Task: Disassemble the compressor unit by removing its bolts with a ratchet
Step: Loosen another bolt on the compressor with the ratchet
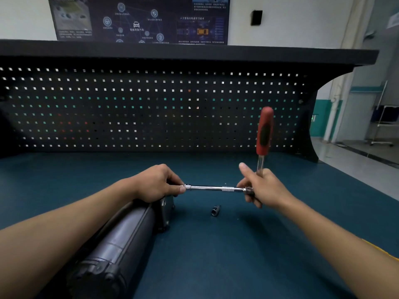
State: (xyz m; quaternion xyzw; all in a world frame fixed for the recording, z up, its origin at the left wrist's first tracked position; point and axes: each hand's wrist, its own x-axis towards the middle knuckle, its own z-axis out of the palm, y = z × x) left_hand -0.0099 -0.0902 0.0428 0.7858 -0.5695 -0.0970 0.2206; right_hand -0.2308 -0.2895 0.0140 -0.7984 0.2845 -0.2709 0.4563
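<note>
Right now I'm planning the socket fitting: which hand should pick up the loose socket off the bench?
Left, likely. The left hand only pinches the end of the extension bar, where the socket fits; the right hand grips the ratchet, carrying the tool.

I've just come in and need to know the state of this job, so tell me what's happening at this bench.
A person seems to be putting tools together, not yet turning a bolt. The right hand grips the ratchet near its head, red handle pointing up. The left hand pinches the other end of a metal bar that runs to the ratchet's head. A small socket lies loose on the bench. The black compressor lies at the left, no tool on it.
</note>
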